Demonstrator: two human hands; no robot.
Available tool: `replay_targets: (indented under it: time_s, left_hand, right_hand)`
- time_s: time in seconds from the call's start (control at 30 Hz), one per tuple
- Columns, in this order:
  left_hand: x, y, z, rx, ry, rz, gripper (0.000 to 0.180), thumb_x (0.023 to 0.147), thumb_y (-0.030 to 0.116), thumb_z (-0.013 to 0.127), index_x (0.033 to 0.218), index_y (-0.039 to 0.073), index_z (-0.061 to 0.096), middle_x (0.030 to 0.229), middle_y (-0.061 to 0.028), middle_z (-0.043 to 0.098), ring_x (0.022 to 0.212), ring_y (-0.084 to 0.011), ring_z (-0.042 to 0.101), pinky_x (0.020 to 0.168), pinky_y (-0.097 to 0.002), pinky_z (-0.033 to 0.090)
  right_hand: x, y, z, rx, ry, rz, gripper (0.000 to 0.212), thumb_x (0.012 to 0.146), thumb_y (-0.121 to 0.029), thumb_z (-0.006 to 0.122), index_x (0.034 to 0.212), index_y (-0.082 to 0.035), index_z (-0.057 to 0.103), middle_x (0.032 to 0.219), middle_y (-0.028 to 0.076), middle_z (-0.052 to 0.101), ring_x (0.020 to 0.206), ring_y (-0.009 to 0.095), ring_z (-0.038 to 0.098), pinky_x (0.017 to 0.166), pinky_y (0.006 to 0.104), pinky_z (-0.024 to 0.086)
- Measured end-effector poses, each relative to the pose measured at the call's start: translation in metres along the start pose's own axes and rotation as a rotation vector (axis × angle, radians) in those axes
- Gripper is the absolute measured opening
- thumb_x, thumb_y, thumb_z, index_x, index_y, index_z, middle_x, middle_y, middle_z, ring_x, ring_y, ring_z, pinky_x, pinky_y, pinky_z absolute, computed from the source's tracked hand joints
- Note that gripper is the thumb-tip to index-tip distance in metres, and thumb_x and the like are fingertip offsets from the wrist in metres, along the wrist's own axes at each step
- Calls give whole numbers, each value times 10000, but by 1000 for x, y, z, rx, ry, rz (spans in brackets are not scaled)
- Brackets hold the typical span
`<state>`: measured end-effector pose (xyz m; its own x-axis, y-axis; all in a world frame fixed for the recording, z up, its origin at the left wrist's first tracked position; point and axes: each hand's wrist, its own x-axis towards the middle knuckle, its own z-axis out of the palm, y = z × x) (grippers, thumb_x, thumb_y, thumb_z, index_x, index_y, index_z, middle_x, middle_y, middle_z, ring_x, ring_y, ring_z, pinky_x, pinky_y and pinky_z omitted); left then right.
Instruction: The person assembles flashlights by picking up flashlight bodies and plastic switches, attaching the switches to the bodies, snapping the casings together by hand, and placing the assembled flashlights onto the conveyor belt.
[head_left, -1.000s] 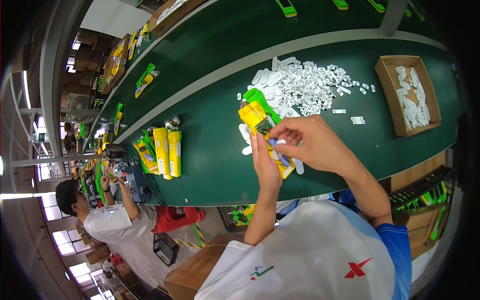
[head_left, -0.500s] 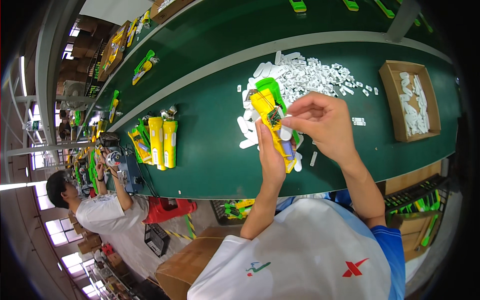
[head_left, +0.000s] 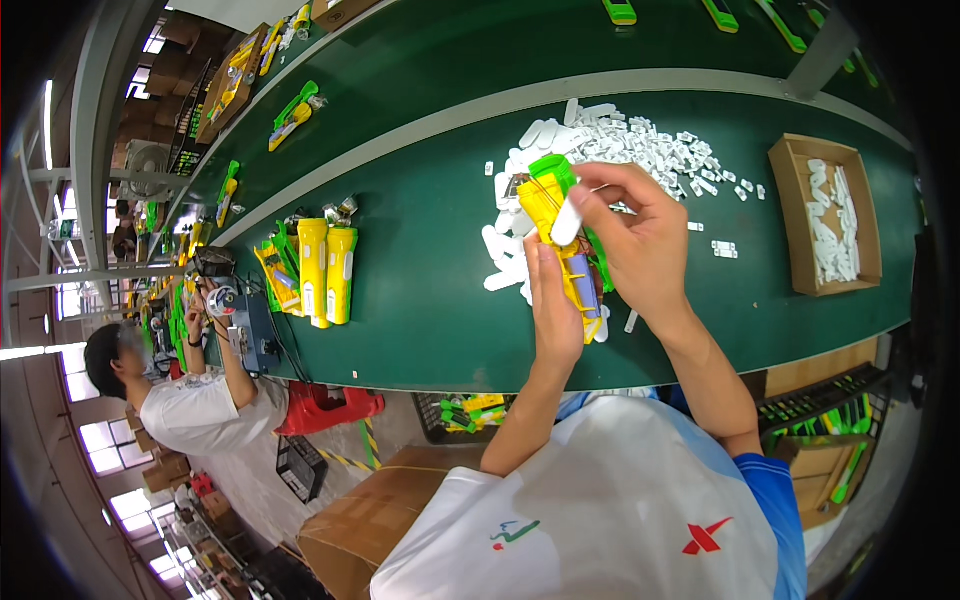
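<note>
My left hand [head_left: 558, 318] is closed round an opened flashlight [head_left: 541, 203], held tilted above the green table. Its yellow shell shows a lavender battery [head_left: 581, 285] inside, and a green shell part [head_left: 553, 172] sits at the upper end. Between the thumb and fingers of my right hand [head_left: 640, 235] is a white oval cover [head_left: 567, 224], held over the middle of the flashlight. The inside of the flashlight beneath that cover is hidden. Behind my hands lies a heap of small white plastic parts [head_left: 655, 150], with larger white oval covers [head_left: 508, 272] at its left.
Yellow flashlights [head_left: 313, 272] lie together at the left. A cardboard box [head_left: 873, 235] of white parts stands at the right. A metal rail [head_left: 470, 110] crosses behind the heap. Farther left, a co-worker [head_left: 205, 410] sits by a small blue machine [head_left: 255, 335].
My right hand has lifted slightly and turned with the white cover. The cover now hides the circuit board and wires that showed before. My left hand still holds the flashlight.
</note>
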<state>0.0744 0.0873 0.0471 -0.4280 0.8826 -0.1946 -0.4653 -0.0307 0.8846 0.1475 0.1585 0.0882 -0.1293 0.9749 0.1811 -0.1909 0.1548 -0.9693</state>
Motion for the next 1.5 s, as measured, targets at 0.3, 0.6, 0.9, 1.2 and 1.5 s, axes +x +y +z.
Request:
replay_targets:
  time_s: [0.3, 0.6, 0.9, 1.2, 1.5]
  left_hand:
    - [8, 5, -15, -28, 67, -84, 509, 1101, 368, 309, 1490, 40, 306, 1302, -106, 540, 1149, -166, 560, 978, -305, 461]
    - [5, 2, -8, 132, 69, 118, 425, 1102, 373, 265, 1354, 49, 374, 1169, -95, 531, 1029, -140, 540, 882, -291, 462]
    - [3, -16, -18, 162, 3, 178, 374, 1101, 330, 248, 1329, 47, 340, 1105, -111, 517, 986, -135, 519, 849, -295, 447]
    - [3, 1, -28, -358, -273, -15, 435, 1089, 395, 340, 1231, 32, 533, 975, -83, 628, 761, -163, 632, 677, -328, 551]
    - [4, 2, -3, -127, 168, 155, 393, 1083, 342, 404, 1350, 55, 422, 1000, -51, 633, 755, -89, 625, 622, -243, 524]
  right_hand:
    - [-21, -4, -11, -72, -203, 196, 168, 885, -54, 709, 1043, -2, 736, 811, 80, 733, 708, 97, 689, 629, 226, 536]
    - [-16, -4, -7, -23, -232, 271, 104, 849, -47, 726, 912, 35, 719, 774, 88, 733, 693, 88, 683, 646, 214, 538]
    - [-16, -17, -5, -481, -344, 127, 119, 831, -105, 732, 902, -12, 756, 788, 94, 715, 703, 163, 678, 649, 302, 518]
    - [-24, 16, -26, -296, -236, 17, 375, 948, -247, 641, 1260, -41, 625, 988, 122, 664, 797, 173, 616, 718, 307, 496]
    - [-34, 14, -19, -309, -282, 198, 319, 989, -249, 577, 1189, -1, 600, 758, 140, 678, 653, 204, 650, 634, 339, 491]
